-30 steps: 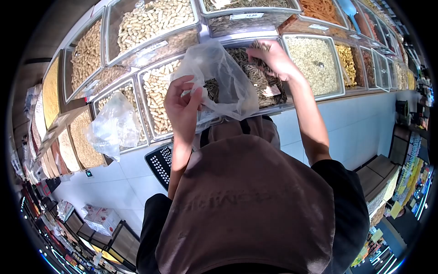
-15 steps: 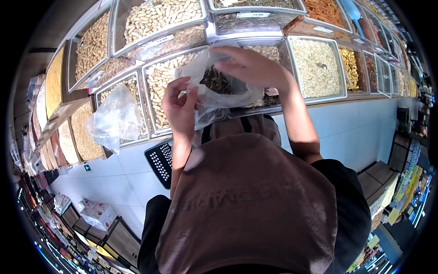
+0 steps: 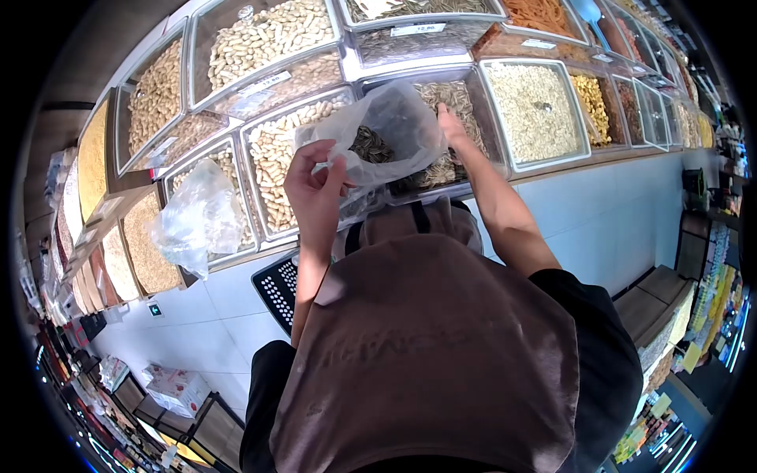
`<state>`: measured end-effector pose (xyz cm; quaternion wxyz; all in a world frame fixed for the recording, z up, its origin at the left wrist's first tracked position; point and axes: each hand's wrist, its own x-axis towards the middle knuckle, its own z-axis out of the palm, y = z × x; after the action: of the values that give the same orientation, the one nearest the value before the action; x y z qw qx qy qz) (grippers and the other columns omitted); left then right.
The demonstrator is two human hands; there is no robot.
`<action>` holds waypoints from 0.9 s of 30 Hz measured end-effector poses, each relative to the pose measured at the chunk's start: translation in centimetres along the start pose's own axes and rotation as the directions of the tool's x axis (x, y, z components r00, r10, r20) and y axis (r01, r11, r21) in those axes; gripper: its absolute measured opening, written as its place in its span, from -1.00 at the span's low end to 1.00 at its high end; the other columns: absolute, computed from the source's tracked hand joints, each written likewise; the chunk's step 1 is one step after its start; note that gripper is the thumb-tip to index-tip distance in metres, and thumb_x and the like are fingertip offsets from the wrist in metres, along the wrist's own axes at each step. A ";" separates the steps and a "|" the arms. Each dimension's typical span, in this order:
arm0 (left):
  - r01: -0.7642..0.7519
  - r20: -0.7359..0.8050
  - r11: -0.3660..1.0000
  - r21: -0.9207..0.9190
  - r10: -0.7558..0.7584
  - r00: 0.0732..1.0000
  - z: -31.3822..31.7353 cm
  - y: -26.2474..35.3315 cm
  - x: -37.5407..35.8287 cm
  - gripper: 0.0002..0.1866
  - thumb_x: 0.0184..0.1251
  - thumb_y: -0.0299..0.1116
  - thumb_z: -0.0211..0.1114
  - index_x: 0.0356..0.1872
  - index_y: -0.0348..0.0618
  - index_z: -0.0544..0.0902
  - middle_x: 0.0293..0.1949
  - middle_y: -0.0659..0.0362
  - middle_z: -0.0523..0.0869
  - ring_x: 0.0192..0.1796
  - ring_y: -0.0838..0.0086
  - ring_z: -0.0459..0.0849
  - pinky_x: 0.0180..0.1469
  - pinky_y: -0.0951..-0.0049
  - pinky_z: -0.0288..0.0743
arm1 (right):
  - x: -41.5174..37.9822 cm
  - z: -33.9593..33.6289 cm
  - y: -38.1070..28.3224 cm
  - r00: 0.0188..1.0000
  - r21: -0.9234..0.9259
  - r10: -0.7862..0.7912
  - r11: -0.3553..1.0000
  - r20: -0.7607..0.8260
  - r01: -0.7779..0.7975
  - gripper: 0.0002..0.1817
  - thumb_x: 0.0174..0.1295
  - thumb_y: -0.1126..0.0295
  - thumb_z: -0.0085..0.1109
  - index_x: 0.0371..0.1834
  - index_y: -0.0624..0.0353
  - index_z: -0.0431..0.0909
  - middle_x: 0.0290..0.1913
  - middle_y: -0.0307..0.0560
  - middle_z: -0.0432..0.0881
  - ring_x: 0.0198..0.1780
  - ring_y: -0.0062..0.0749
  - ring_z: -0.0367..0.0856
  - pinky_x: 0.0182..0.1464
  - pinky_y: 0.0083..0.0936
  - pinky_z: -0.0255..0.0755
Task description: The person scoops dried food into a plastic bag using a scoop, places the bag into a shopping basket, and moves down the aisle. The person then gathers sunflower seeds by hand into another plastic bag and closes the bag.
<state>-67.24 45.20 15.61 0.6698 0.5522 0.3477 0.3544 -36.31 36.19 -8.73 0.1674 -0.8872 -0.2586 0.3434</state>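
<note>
My left hand (image 3: 314, 183) pinches the near-left rim of a clear plastic bag (image 3: 406, 118), whose mouth gapes toward me. Dark striped seeds (image 3: 367, 146), which look like sunflower seeds, lie inside the bag. It hangs over a clear bin (image 3: 495, 134) of similar sunflower seeds (image 3: 465, 102). Down at the seeds in this bin, just right of the bag, is my right hand (image 3: 451, 128). Its fingers are mostly hidden by the bag edge and the angle, so their grip cannot be made out.
Bins of peanuts (image 3: 276, 150) stand to the left, with a second plastic bag (image 3: 201, 217) lying across one. Right of the seeds is a bin of pale flakes or kernels (image 3: 530, 110). More bins rise behind, one with a blue scoop (image 3: 587, 14). A black perforated stool or basket (image 3: 276, 292) sits below.
My right hand has gone from above the bag's mouth to the right and down to the bin's seeds. The bag's mouth now stands wider, with my left hand still on its rim.
</note>
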 end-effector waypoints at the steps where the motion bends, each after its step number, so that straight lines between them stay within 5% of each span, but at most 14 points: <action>1: 0.022 0.002 1.000 0.017 -0.022 1.000 -0.2 0.1 -0.3 -0.76 0.36 -0.57 0.33 0.02 -0.29 0.62 -0.21 0.23 0.60 -0.47 0.59 0.66 -0.49 0.65 0.38 | 2.6 2.0 2.1 0.999 0.185 -0.028 0.983 0.032 0.021 0.04 0.16 -0.16 0.33 0.53 0.35 0.16 0.38 0.49 0.39 0.45 0.21 0.35 0.47 -0.14 0.26; 3: 0.040 -0.007 0.999 0.037 -0.040 0.999 -0.5 0.0 -0.9 -0.75 0.35 -0.56 0.34 0.03 -0.27 0.63 -0.19 0.24 0.59 -0.48 0.57 0.65 -0.47 0.63 0.37 | 7.4 5.8 6.2 0.992 0.537 -0.083 0.844 0.095 0.019 -0.06 0.20 -0.10 0.32 0.46 0.40 0.27 0.29 0.50 0.49 0.36 0.22 0.48 0.43 -0.19 0.32; 4: 0.066 -0.012 0.998 0.013 -0.066 0.998 -0.6 -0.3 -1.2 -0.76 0.35 -0.55 0.34 0.02 -0.27 0.63 -0.20 0.24 0.59 -0.48 0.58 0.65 -0.47 0.63 0.37 | 5.4 4.1 4.8 0.994 0.491 -0.015 0.870 0.108 -0.041 -0.12 0.23 -0.05 0.31 0.44 0.41 0.30 0.28 0.47 0.51 0.35 0.20 0.49 0.43 -0.20 0.30; 6: 0.112 -0.023 0.993 -0.024 -0.113 0.993 -0.4 -0.4 -1.8 -0.80 0.38 -0.53 0.34 -0.01 -0.28 0.64 -0.23 0.22 0.65 -0.49 0.60 0.63 -0.48 0.63 0.37 | 0.5 1.3 1.6 0.994 0.526 0.088 0.849 -0.060 -0.044 -0.43 0.34 0.06 0.25 0.17 0.36 0.54 -0.02 0.21 0.71 -0.02 -0.03 0.72 0.02 -0.22 0.58; 7: 0.112 -0.023 0.993 -0.026 -0.112 0.993 -0.5 -0.6 -2.0 -0.80 0.38 -0.53 0.34 -0.01 -0.28 0.64 -0.23 0.22 0.65 -0.49 0.60 0.63 -0.48 0.63 0.37 | -1.6 -0.8 -0.1 0.994 0.525 0.088 0.850 -0.061 -0.044 -0.43 0.34 0.06 0.25 0.17 0.36 0.54 -0.02 0.21 0.71 -0.02 -0.03 0.72 0.02 -0.22 0.58; 9: 0.110 0.019 0.994 0.006 -0.110 0.994 -0.6 -1.2 -2.2 -0.83 0.42 -0.49 0.33 -0.04 -0.30 0.64 -0.26 0.20 0.69 -0.49 0.61 0.62 -0.47 0.63 0.37 | -4.5 -4.1 -2.5 0.987 0.682 0.078 0.715 0.138 -0.152 -0.64 0.38 0.09 0.20 -0.17 0.21 0.59 -0.39 -0.15 0.64 -0.46 -0.44 0.59 -0.53 -0.45 0.38; 10: 0.113 0.021 0.994 0.003 -0.113 0.993 -0.6 -1.2 -2.3 -0.83 0.42 -0.49 0.33 -0.04 -0.30 0.64 -0.26 0.20 0.69 -0.49 0.61 0.62 -0.47 0.63 0.37 | -5.0 -4.4 -2.7 0.983 0.801 -0.014 0.581 0.184 -0.142 -0.69 0.40 0.10 0.19 -0.38 0.07 0.49 -0.54 -0.38 0.45 -0.61 -0.73 0.32 -0.67 -0.64 -0.03; 15: 0.118 0.044 0.993 0.014 -0.118 0.992 -0.2 -1.5 -2.3 -0.85 0.45 -0.45 0.33 -0.09 -0.30 0.64 -0.33 0.20 0.73 -0.50 0.65 0.64 -0.51 0.68 0.36 | -6.8 -7.7 -3.9 0.969 0.807 -0.078 0.572 0.233 -0.148 -0.71 0.39 0.10 0.21 -0.34 0.06 0.49 -0.52 -0.38 0.45 -0.61 -0.73 0.31 -0.68 -0.67 -0.02; 18: 0.099 0.070 0.994 0.038 -0.102 0.992 -0.3 -2.0 -2.1 -0.89 0.47 -0.43 0.31 -0.18 -0.28 0.65 -0.47 0.24 0.70 -0.54 0.67 0.62 -0.52 0.69 0.36 | -9.5 -10.1 -6.8 0.937 0.901 -0.265 0.422 0.227 -0.099 -0.70 0.38 0.10 0.25 -0.28 0.10 0.50 -0.53 -0.36 0.46 -0.64 -0.75 0.28 -0.70 -0.77 -0.05; 23: 0.115 0.054 0.993 0.016 -0.116 0.992 0.7 -1.8 -2.0 -0.87 0.49 -0.39 0.29 -0.25 -0.24 0.65 -0.56 0.27 0.66 -0.56 0.68 0.61 -0.53 0.69 0.35 | -14.2 -12.3 -13.0 0.909 0.752 -0.366 0.651 0.197 0.099 -0.67 0.41 0.07 0.20 -0.27 0.13 0.53 -0.57 -0.38 0.45 -0.70 -0.80 0.24 -0.74 -0.78 -0.03; 26: 0.124 0.041 0.992 0.004 -0.124 0.991 1.1 -1.9 -2.2 -0.85 0.51 -0.38 0.28 -0.25 -0.24 0.65 -0.56 0.27 0.66 -0.56 0.68 0.61 -0.53 0.69 0.35 | -17.2 -10.4 -16.8 0.900 0.442 -0.408 0.843 0.156 0.306 -0.57 0.38 0.03 0.22 -0.17 0.26 0.58 -0.42 -0.23 0.67 -0.47 -0.52 0.59 -0.55 -0.59 0.39; 27: 0.127 0.030 0.992 -0.001 -0.127 0.991 1.1 -1.8 -2.2 -0.85 0.51 -0.37 0.27 -0.25 -0.23 0.65 -0.55 0.27 0.66 -0.55 0.68 0.62 -0.53 0.69 0.35 | -15.7 -8.6 -16.8 0.807 0.335 -0.543 0.824 0.232 0.457 -0.55 0.37 0.02 0.21 -0.10 0.28 0.58 -0.33 -0.15 0.71 -0.37 -0.38 0.65 -0.41 -0.48 0.47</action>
<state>-67.19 42.53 14.16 0.6970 0.5330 0.3717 0.3032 -45.94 39.81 13.56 0.3251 -0.6889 -0.4604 0.4557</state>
